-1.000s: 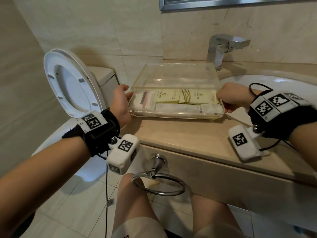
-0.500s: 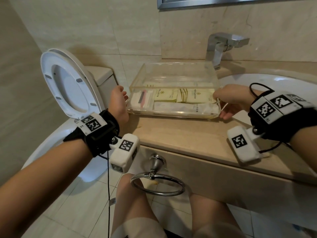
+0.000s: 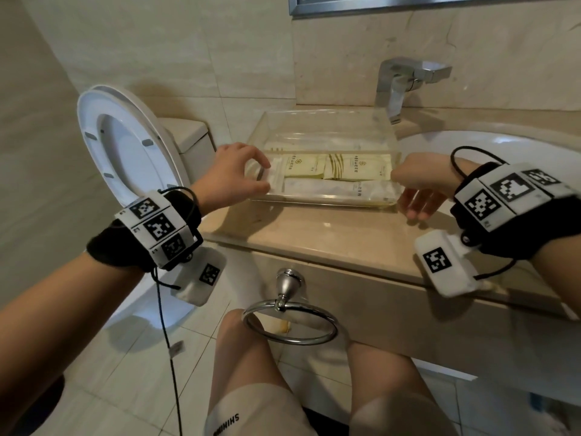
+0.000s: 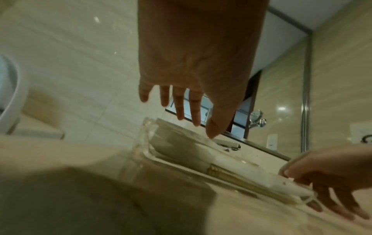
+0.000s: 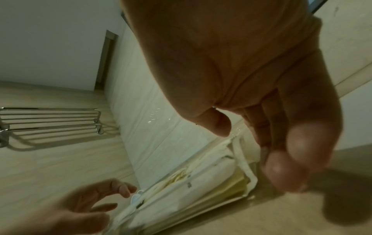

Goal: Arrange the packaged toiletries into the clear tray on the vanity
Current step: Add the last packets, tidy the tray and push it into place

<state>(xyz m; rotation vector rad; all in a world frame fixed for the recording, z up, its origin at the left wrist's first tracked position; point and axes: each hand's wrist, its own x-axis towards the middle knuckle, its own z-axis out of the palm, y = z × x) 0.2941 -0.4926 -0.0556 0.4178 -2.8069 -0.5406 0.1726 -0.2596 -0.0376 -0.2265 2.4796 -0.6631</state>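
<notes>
The clear tray (image 3: 327,127) stands on the beige vanity (image 3: 330,240), left of the basin. Inside it lie two yellow packets (image 3: 303,165) side by side, a long white packet (image 3: 336,188) in front of them, and another white packet at the left end. My left hand (image 3: 265,176) hovers over the tray's left end, fingers straight and spread, holding nothing; the left wrist view shows it just above the tray corner (image 4: 147,132). My right hand (image 3: 404,195) is at the tray's right end, thumb by the rim and straight fingers outside the wall.
A chrome faucet (image 3: 399,86) and the white basin (image 3: 503,146) are right of the tray. A toilet with its raised lid (image 3: 125,146) stands to the left, below counter height. A towel ring (image 3: 289,322) hangs from the vanity front. The tiled wall is close behind the tray.
The tray has slid back from the counter's front edge. My left hand has left the tray's left side and risen over it. My right hand's fingers have spread out.
</notes>
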